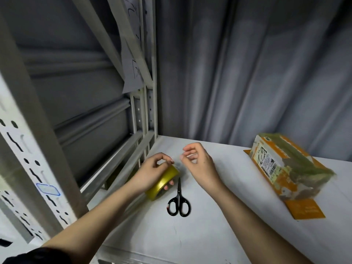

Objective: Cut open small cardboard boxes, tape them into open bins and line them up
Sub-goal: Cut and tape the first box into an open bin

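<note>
- The step in hand looks like getting a piece of tape started, ready for the box.
- The left hand (152, 172) is wrapped around the yellow tape roll (163, 182), holding it on the white table (190, 235). Its thumb and first finger sit on top of the roll, as if feeling for the loose end.
- The right hand (198, 162) is just to the 3 o'clock side of the roll. Its thumb and first finger are pressed together, pinching something thin. It may be the clear end of the tape, but it is too blurry to be sure.
- The scissors (178, 201) lie closed on the table at 5 o'clock from the roll, very near it. Nobody is touching them.
- The orange box (285, 168) lies on its side, well apart at 3 o'clock, with a flap (304, 208) sticking out toward the person.
- I think the next move needs a steady pull to the right while the left hand keeps the roll from turning. Then the scissors are needed for a snip.
- There is lots of bare table between the hands and the box, so pulling that way is easy.
- At 9 o'clock the metal rack (141, 149) stands right beside the roll, and the table edge is there too. That side is tight, so the roll could slip off.
</note>
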